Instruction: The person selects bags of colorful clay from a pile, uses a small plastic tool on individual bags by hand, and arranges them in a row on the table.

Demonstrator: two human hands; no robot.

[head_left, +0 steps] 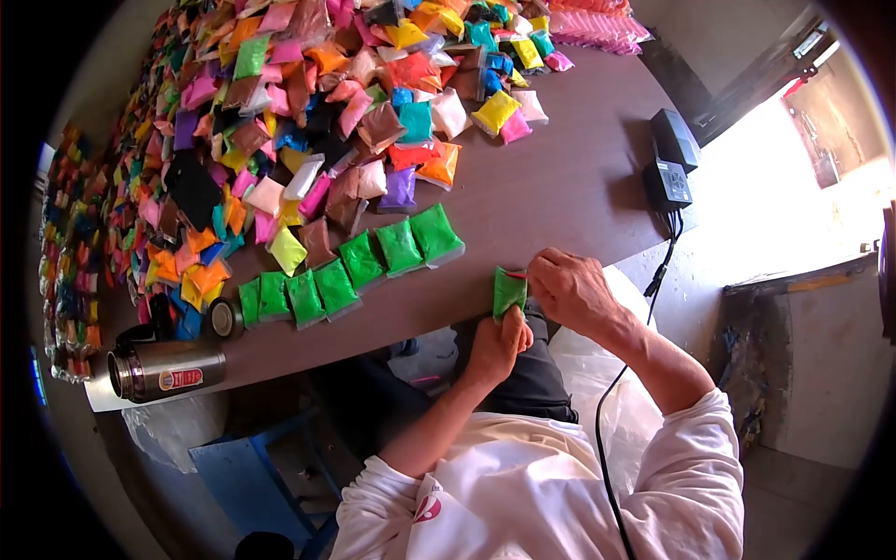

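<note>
The green packet (510, 292) is small, soft and filled, and it is held nearly upright at the near edge of the bench (551, 187). The left hand (505, 340) grips its lower end, and the right hand (566, 291) is at its upper corner, where a small red thing (516, 274) shows.

Left hand (502, 345) gripped green packet (510, 291) near surface (551, 159) edge; right hand (569, 291) at its top. Green row (359, 261) lay left.
</note>
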